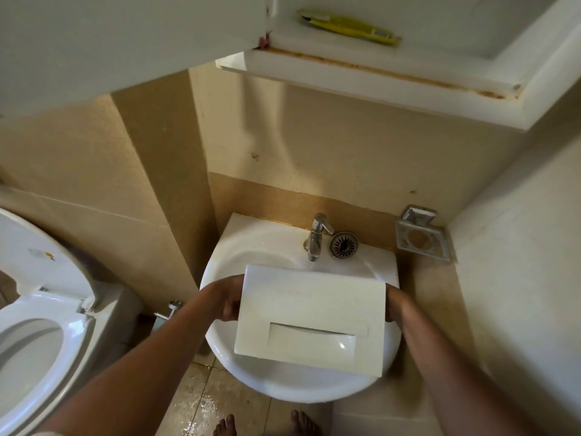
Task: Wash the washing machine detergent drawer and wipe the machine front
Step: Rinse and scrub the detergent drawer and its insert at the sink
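- 2 bare feet [267,424] stand on the wet floor tiles, nearest the camera, below the grip.
- The detergent drawer [311,316] is held flat over the sink [283,385], front panel toward the camera, its recessed handle on the near edge.
- The left hand [228,302] clasps the drawer's left side; the right hand [394,302] clasps its right side, fingers mostly hidden behind the panel.
- Just beyond the grip, the chrome tap [316,236] points down toward the drawer's far edge.
- Beside the tap, right of it, a round metal strainer [343,244] lies on the sink deck.
- Left of the grip stands a toilet [41,335], lid up.
- Farther right, a soap holder [421,237] hangs on the wall.
- Far above, a yellow packet [349,26] lies in an open cabinet.
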Demonstrator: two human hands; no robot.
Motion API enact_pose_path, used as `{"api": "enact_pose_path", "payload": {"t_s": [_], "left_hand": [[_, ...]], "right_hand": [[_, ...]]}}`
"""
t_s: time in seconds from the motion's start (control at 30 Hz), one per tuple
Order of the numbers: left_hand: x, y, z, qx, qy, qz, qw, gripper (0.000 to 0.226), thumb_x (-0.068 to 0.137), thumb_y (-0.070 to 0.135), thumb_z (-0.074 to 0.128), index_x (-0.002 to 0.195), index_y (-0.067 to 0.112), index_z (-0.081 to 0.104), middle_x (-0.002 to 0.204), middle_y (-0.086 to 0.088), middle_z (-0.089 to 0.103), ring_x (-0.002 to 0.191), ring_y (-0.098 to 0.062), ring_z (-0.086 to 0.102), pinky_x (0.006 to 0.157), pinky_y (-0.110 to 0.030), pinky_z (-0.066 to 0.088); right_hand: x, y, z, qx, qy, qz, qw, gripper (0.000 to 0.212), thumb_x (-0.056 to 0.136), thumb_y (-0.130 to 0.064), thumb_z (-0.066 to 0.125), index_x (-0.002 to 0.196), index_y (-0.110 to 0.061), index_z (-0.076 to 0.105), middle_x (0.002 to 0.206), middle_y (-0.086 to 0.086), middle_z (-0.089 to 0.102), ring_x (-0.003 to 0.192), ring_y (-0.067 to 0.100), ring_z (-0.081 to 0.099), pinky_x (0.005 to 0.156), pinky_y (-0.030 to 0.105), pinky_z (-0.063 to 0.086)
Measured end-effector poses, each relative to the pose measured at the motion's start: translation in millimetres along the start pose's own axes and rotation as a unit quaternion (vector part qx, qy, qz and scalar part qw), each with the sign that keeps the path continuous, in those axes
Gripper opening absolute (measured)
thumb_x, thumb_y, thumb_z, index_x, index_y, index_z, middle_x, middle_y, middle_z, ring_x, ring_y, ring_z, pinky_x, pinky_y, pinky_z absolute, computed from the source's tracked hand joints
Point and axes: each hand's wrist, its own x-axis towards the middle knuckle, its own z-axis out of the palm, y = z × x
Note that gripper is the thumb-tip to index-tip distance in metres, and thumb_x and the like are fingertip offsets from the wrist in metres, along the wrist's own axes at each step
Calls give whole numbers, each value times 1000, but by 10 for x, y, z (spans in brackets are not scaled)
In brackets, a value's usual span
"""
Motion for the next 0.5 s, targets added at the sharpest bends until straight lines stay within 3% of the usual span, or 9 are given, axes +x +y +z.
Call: {"api": "enact_pose_path", "payload": {"t_s": [0.07,0.13,0.23,0.3,0.4,0.5], "left_hand": [[-91,28,54,-14,-1,3,1000,32,101,12,52,70,4,57,43,-5,60,32,-14,58,34,-19,45],[-197,66,101,-33,-8,4,999,34,94,10,60,61,3,54,37,-5,54,27,-13,52,30,-18,40],[-196,20,125,-92,-37,26,995,64,100,14,49,38,6,60,36,-5,52,25,-12,50,30,-16,39],[-103,-93,123,-140,-38,30,989,67,104,21,45,43,6,68,45,-8,59,32,-17,56,36,-19,47],[-71,-262,118,-154,-20,13,988,42,99,24,55,69,1,73,57,-14,66,43,-23,64,44,-28,56],[-106,-316,164,-185,-46,12,982,50,97,23,51,59,0,74,55,-15,65,41,-23,63,41,-28,55]], "right_hand": [[-172,-32,-8,64,12,-15,998,81,104,-12,44,23,-9,51,27,3,47,19,11,45,32,19,39],[-253,-44,-24,111,8,-31,993,85,105,-9,42,20,-10,50,28,2,48,20,10,46,31,18,38],[-279,66,8,122,51,-77,988,57,104,4,30,55,-7,57,29,-4,50,24,3,50,32,15,41],[-331,165,126,158,36,-76,984,41,102,9,28,71,-10,46,31,-7,53,27,1,53,32,15,42],[-182,374,218,207,-1,-15,978,38,104,4,34,70,-6,48,34,-3,55,27,8,54,36,19,45],[-19,383,196,171,13,19,985,38,104,-10,45,67,-4,54,41,5,57,32,14,54,52,27,44]]}}
